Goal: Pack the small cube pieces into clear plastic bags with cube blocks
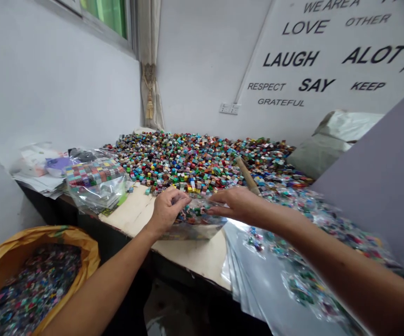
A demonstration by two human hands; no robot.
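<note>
A clear plastic bag (pixel 193 224) with small colourful pieces inside stands at the table's front edge. My left hand (pixel 169 207) is closed on the bag's upper left edge, thumb against the fingers. Over the bag's right side reaches my right hand (pixel 233 201), its fingers stretched out and a little apart, touching or close to the plastic. Just behind both hands spreads a large heap of small coloured cubes (pixel 188 158). Flat clear plastic bags (pixel 258 289) lie in a fanned stack below my right forearm.
A wooden stick (pixel 247 175) leans on the heap. Small filled packets (pixel 303 289) lie at the right. A packed bag of cubes (pixel 95 179) sits at the left. Down on the left, a yellow sack (pixel 92 247) holds many packets. A wrapped bundle (pixel 323 144) stands back right.
</note>
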